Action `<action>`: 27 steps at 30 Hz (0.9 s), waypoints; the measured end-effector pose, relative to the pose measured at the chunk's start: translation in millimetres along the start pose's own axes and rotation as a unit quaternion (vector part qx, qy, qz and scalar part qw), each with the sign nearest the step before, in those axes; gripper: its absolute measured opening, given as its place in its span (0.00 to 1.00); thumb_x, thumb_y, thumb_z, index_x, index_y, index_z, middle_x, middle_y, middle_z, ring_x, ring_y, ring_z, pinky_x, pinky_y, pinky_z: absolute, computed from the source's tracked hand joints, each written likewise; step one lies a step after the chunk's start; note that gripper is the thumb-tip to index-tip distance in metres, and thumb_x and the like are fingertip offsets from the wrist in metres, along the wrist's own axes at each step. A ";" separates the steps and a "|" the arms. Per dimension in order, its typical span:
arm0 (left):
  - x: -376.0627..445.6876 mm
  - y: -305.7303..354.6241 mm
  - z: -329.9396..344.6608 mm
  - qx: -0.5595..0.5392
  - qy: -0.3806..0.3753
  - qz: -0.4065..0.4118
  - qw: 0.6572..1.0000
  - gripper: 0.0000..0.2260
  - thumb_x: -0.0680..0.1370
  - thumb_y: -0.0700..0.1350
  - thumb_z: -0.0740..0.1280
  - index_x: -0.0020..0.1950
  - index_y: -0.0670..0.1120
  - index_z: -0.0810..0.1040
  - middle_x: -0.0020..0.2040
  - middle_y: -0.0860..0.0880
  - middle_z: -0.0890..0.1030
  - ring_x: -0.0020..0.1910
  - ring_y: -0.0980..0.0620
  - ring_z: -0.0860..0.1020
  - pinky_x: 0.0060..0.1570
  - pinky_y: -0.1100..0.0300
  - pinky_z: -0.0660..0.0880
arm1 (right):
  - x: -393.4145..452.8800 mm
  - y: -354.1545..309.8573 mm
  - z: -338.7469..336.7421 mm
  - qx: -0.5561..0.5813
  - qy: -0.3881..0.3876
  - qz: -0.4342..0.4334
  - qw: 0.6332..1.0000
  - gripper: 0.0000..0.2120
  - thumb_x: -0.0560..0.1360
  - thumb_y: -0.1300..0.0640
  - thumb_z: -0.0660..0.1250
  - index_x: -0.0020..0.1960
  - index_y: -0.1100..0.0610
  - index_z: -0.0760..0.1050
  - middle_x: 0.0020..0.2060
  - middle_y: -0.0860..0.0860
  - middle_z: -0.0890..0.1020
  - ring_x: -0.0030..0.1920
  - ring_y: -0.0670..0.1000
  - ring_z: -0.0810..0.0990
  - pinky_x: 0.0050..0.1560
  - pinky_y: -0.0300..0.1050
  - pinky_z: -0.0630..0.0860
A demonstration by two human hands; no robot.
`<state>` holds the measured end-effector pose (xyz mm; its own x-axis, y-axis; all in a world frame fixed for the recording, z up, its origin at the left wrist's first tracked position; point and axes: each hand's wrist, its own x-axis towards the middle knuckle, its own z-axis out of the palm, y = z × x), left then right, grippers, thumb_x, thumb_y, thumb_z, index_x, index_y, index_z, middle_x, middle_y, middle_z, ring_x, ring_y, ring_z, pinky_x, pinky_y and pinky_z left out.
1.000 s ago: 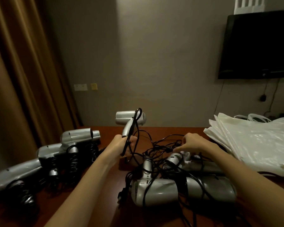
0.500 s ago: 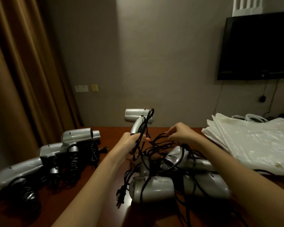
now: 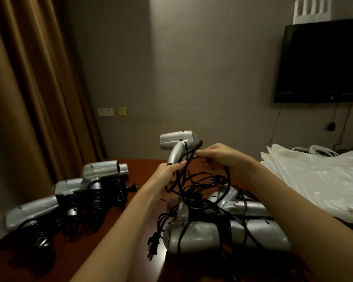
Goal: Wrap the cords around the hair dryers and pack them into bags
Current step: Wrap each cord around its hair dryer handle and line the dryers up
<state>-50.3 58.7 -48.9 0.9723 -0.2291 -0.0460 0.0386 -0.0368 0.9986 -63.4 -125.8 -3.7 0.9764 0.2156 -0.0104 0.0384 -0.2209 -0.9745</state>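
Closest to the person, a pile of silver hair dryers (image 3: 222, 235) lies on the dark wood bench (image 3: 143, 261). Their black cords (image 3: 200, 186) are all mixed up over them, so I think these ones are not done yet. A loose plug (image 3: 153, 244) lies by the front of the pile. I cannot tell which dryer it belongs to, or how many dryers are in the pile, because the cords and the right arm cover parts of them.

Just past the pile, the left hand (image 3: 167, 173) holds one hair dryer (image 3: 178, 142) up by the bottom of its handle, fingers curled round it. Holding it up keeps the handle free for winding. The right hand (image 3: 216, 154) pinches this dryer's cord (image 3: 189, 157) right beside the handle, most likely to loop it round. The cord hangs down into the tangle, so it may pull the others along.

On the left side of the bench, a row of wrapped dryers (image 3: 86, 186) lies with cords coiled tight on the handles. They look finished and wait to be packed. It is dark there, so the coils are hard to make out.

On the right, a stack of white plastic bags (image 3: 318, 180) lies flat, near enough to reach. The picture cuts it off at the edge, so I cannot count them. None of the bags has a dryer in it that I can see.
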 end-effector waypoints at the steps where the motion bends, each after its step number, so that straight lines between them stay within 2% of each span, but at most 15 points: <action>1: 0.0 1.9 -2.0 -0.023 -0.010 -0.001 1.000 0.12 0.80 0.47 0.67 0.49 0.38 0.80 0.25 0.54 0.71 0.20 0.56 0.66 0.21 0.64 0.61 | 3.0 -2.9 1.9 0.023 0.006 -0.006 1.000 0.14 0.78 0.55 0.66 0.36 0.61 0.77 0.27 0.51 0.77 0.25 0.46 0.74 0.27 0.37 0.72; 3: 3.1 5.7 -9.4 -0.025 -0.020 0.006 0.999 0.09 0.78 0.48 0.69 0.43 0.43 0.80 0.28 0.52 0.71 0.23 0.56 0.66 0.23 0.65 0.62 | 7.7 -8.3 6.5 0.070 0.022 -0.025 0.997 0.14 0.79 0.56 0.65 0.37 0.60 0.76 0.26 0.50 0.76 0.24 0.43 0.74 0.27 0.34 0.72; 5: 4.4 12.6 -18.4 -0.021 -0.022 0.008 1.000 0.10 0.77 0.50 0.70 0.39 0.45 0.78 0.30 0.51 0.70 0.22 0.58 0.64 0.21 0.67 0.60 | 12.7 -6.1 11.8 0.136 0.028 -0.039 0.990 0.12 0.81 0.55 0.61 0.47 0.61 0.79 0.28 0.49 0.80 0.30 0.43 0.80 0.36 0.36 0.77; 6: 4.7 16.5 -23.0 -0.031 -0.025 0.005 0.999 0.10 0.77 0.49 0.70 0.39 0.45 0.77 0.29 0.52 0.69 0.20 0.59 0.63 0.19 0.68 0.59 | 15.1 -2.4 14.2 0.190 0.026 -0.038 0.981 0.14 0.82 0.54 0.58 0.52 0.61 0.79 0.31 0.50 0.83 0.36 0.45 0.83 0.41 0.39 0.79; 9: 2.0 28.9 -32.4 -0.086 -0.033 -0.004 0.996 0.10 0.78 0.46 0.68 0.39 0.43 0.75 0.25 0.53 0.66 0.17 0.61 0.62 0.16 0.70 0.59 | 20.1 14.6 24.0 0.317 0.015 -0.002 0.948 0.21 0.84 0.52 0.49 0.55 0.62 0.78 0.43 0.57 0.86 0.44 0.53 0.85 0.44 0.45 0.80; 14: 5.4 40.0 -46.4 -0.158 -0.022 0.005 0.987 0.07 0.79 0.43 0.66 0.42 0.44 0.72 0.31 0.52 0.73 0.18 0.60 0.63 0.16 0.72 0.59 | 30.1 34.5 40.8 0.294 -0.009 0.021 0.955 0.28 0.83 0.50 0.43 0.57 0.65 0.78 0.55 0.63 0.82 0.56 0.58 0.82 0.54 0.49 0.76; 18: 5.6 45.9 -60.4 -0.157 -0.019 0.017 0.987 0.07 0.80 0.43 0.65 0.43 0.44 0.72 0.30 0.53 0.75 0.17 0.60 0.64 0.17 0.72 0.61 | 35.9 37.5 56.7 0.259 -0.020 0.016 0.966 0.27 0.84 0.51 0.42 0.59 0.62 0.77 0.60 0.61 0.79 0.62 0.58 0.77 0.64 0.52 0.72; 20: 3.7 48.3 -63.6 -0.147 -0.017 0.029 0.989 0.06 0.79 0.43 0.66 0.44 0.43 0.73 0.30 0.53 0.75 0.18 0.60 0.64 0.17 0.72 0.61 | 41.7 32.0 64.4 0.352 -0.003 -0.002 0.936 0.26 0.83 0.50 0.42 0.61 0.61 0.76 0.60 0.59 0.79 0.65 0.58 0.76 0.63 0.52 0.70; 22: 4.9 49.5 -63.9 -0.160 -0.025 0.032 0.986 0.06 0.76 0.44 0.68 0.44 0.44 0.72 0.30 0.53 0.74 0.18 0.60 0.63 0.17 0.72 0.62 | 49.2 25.3 74.4 0.471 0.006 -0.030 0.881 0.24 0.83 0.51 0.44 0.61 0.60 0.75 0.60 0.59 0.79 0.62 0.56 0.77 0.60 0.50 0.71; 23: 5.7 50.1 -63.7 -0.173 -0.032 0.031 0.984 0.07 0.75 0.44 0.69 0.44 0.44 0.72 0.30 0.53 0.74 0.17 0.60 0.63 0.17 0.72 0.62 | 50.2 23.6 80.6 0.466 0.003 -0.032 0.884 0.23 0.83 0.52 0.45 0.61 0.60 0.75 0.60 0.59 0.79 0.59 0.53 0.79 0.56 0.47 0.73; 24: 5.2 51.4 -63.5 -0.176 -0.036 0.031 0.983 0.06 0.75 0.44 0.68 0.44 0.44 0.71 0.29 0.53 0.74 0.17 0.60 0.63 0.17 0.72 0.61 | 46.3 21.7 87.5 0.415 -0.008 -0.026 0.909 0.20 0.83 0.55 0.47 0.59 0.60 0.75 0.58 0.58 0.81 0.54 0.49 0.80 0.51 0.43 0.74; 26: 4.7 53.1 -66.0 -0.149 -0.028 0.041 0.988 0.05 0.79 0.42 0.65 0.45 0.44 0.72 0.30 0.52 0.73 0.17 0.60 0.63 0.17 0.71 0.62 | 41.1 26.2 98.3 0.174 -0.042 -0.026 0.984 0.12 0.82 0.62 0.53 0.47 0.56 0.74 0.42 0.50 0.83 0.38 0.39 0.78 0.38 0.30 0.73; 27: 5.0 53.7 -69.0 -0.135 -0.023 0.046 0.990 0.04 0.81 0.42 0.64 0.46 0.43 0.72 0.31 0.52 0.72 0.17 0.60 0.63 0.16 0.70 0.61 | 34.9 24.9 103.2 0.039 -0.070 -0.030 0.996 0.13 0.82 0.63 0.57 0.41 0.52 0.71 0.36 0.46 0.78 0.34 0.38 0.73 0.34 0.28 0.71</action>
<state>-27.4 122.7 6.4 0.9632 -0.2639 0.0507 0.0163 0.2457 0.9692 -50.3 -25.6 -51.4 0.9334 0.3582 0.0235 0.0747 -0.1298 -0.9887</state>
